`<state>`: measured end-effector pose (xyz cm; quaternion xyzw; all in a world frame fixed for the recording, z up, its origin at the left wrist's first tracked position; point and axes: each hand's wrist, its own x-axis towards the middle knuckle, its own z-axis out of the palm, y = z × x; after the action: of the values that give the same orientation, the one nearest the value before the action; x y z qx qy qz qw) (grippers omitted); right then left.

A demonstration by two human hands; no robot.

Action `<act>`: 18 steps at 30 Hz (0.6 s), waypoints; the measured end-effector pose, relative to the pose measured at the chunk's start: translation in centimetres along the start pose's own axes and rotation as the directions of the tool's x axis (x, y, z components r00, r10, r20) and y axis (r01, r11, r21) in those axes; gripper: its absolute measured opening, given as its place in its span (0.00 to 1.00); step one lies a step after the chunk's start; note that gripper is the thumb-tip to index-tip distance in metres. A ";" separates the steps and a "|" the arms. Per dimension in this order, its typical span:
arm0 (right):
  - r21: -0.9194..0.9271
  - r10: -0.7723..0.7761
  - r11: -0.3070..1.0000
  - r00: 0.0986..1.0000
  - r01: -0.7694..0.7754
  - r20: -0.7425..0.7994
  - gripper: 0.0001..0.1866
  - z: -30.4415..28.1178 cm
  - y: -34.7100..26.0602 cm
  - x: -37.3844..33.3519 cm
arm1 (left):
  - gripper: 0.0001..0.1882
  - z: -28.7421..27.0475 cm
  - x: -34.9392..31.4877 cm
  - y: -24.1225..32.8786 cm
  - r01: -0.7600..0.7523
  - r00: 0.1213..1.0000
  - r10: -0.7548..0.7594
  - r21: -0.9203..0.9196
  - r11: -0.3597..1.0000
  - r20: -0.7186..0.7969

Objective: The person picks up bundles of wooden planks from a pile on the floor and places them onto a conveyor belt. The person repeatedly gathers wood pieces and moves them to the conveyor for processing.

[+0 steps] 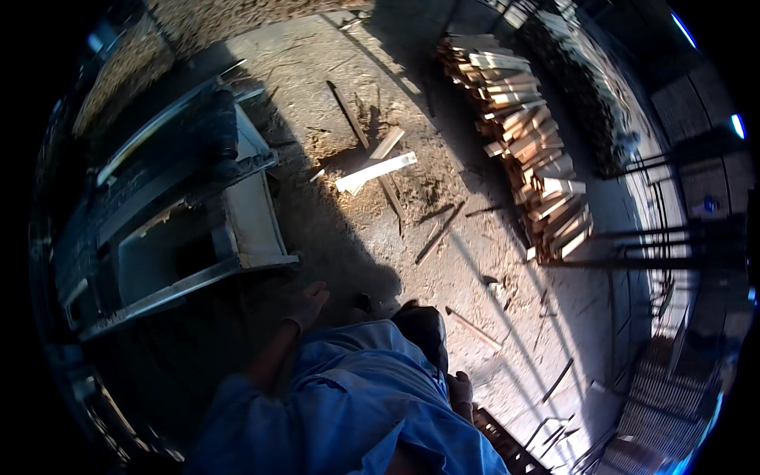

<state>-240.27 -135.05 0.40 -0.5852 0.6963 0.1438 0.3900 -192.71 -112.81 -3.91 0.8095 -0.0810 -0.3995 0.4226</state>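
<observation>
My left hand hangs in shadow just off the near corner of a metal-framed machine. Its fingers look loosely curled in, and nothing shows in them. At my right side, low by my hip, is my right hand; it is partly hidden by my body, and its fingers are not clear. A blue garment covers my body, and a dark shoe shows below it. Ahead of me, a pale board lies across a darker strip of wood on the floor.
To the right runs a long stack of short boards, with another pile behind it. Loose sticks and wood chips litter the concrete floor. Dark metal bars stand at the right. A heap of chips lies at the far left.
</observation>
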 end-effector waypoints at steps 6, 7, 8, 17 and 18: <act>-0.439 -0.383 0.819 0.922 0.369 0.059 0.37 -8.3 -14.6 15.6 | 0.17 2.4 0.8 3.9 -0.206 0.967 0.208 0.030 0.978 -0.150; -0.428 -0.506 0.770 0.862 0.472 0.040 0.36 -9.1 -17.0 18.7 | 0.15 2.8 1.0 3.0 -0.227 0.957 0.237 0.073 0.971 -0.166; -0.412 -0.622 0.709 0.783 0.573 0.020 0.36 -9.5 -19.9 21.8 | 0.13 3.3 2.0 0.7 -0.167 0.967 0.182 0.100 0.981 -0.176; -0.422 -0.664 0.293 0.500 0.858 0.556 0.39 -6.2 -54.5 39.1 | 0.23 11.9 7.0 7.6 0.201 0.936 -0.079 0.336 0.920 -0.343; -0.457 -0.631 0.211 0.478 0.864 0.611 0.40 -4.3 -56.3 41.3 | 0.27 12.9 7.8 8.6 0.238 0.943 -0.107 0.414 0.879 -0.315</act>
<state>-190.15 -182.33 -11.69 -0.9200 0.1316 0.2799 0.2408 -194.94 -129.89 -6.14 0.9373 -0.0361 -0.2865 0.1953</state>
